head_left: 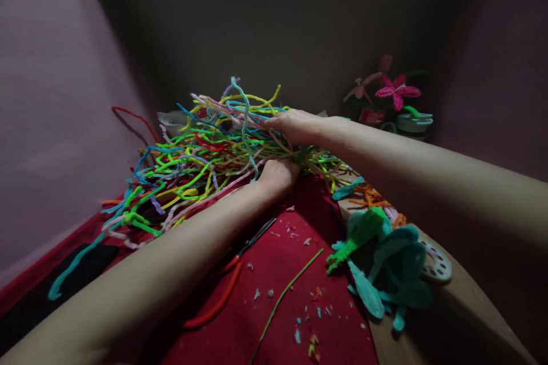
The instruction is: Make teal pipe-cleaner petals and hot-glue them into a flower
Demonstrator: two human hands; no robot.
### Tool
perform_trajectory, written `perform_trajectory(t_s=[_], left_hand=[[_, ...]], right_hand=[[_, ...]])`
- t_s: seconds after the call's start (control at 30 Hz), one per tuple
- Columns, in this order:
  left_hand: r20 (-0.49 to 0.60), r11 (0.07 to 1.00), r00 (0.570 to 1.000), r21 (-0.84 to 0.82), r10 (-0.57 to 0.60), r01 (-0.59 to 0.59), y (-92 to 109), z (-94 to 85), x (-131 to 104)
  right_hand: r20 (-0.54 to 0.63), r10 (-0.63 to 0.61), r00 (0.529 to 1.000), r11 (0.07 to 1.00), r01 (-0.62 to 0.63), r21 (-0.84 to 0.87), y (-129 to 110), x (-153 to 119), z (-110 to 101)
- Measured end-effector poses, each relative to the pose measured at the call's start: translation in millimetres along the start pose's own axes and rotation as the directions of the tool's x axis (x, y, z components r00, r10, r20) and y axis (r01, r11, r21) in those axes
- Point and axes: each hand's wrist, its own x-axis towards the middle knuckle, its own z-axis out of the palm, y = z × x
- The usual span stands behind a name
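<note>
A large tangled heap of fuzzy pipe cleaners in many colours lies across the far part of the red cloth. My left hand is at the near edge of the heap, its fingers curled in under the strands and mostly hidden. Just above and beyond it, my right hand reaches in from the right, fingertips pinched together on strands at the top of the heap. Scissors with red handles lie beneath my left forearm. A single thin green stem rests on the cloth.
Teal and green fuzzy pieces sit at the right on a wooden surface, beside a round holed disc. Orange pieces lie behind them. Pink flowers stand at the back right. A dark flat object is at left.
</note>
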Motion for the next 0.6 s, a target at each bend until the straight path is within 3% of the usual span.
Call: perform_trajectory(t_s=[0.17, 0.37, 0.43, 0.5, 0.57, 0.6], left_hand=[[0.026, 0.987, 0.996, 0.131, 0.086, -0.088, -4.0, -13.8, -17.9], [0.086, 0.974, 0.993, 0.204, 0.081, -0.097, -13.9, -59.5, -56.5], [0.187, 0.989, 0.978, 0.101, 0.090, -0.111, -11.9, -75.4, -73.5], [0.328, 0.978, 0.922, -0.086, 0.206, -0.188, -9.1, -85.3, -87.3], [0.424, 0.944, 0.852, -0.249, 0.306, -0.214, -8.7, -85.7, -92.7], [0.433, 0.934, 0.843, -0.298, 0.318, -0.200, -10.2, -82.0, -91.2]], right_hand=[[-0.015, 0.000, 1.000, 1.000, 0.000, -0.020, -3.4, -3.9, 0.6], [-0.005, 0.006, 1.000, 1.000, -0.006, -0.011, -4.7, -3.5, -1.2], [-0.007, 0.004, 1.000, 1.000, -0.004, 0.005, -4.2, -3.3, -1.7], [0.001, 0.013, 1.000, 1.000, -0.013, 0.023, -5.1, -3.9, -1.8], [0.021, 0.025, 0.999, 0.999, -0.026, 0.034, -7.8, -5.2, -0.7], [0.038, 0.034, 0.999, 0.999, -0.036, 0.034, -9.7, -6.1, 0.4]])
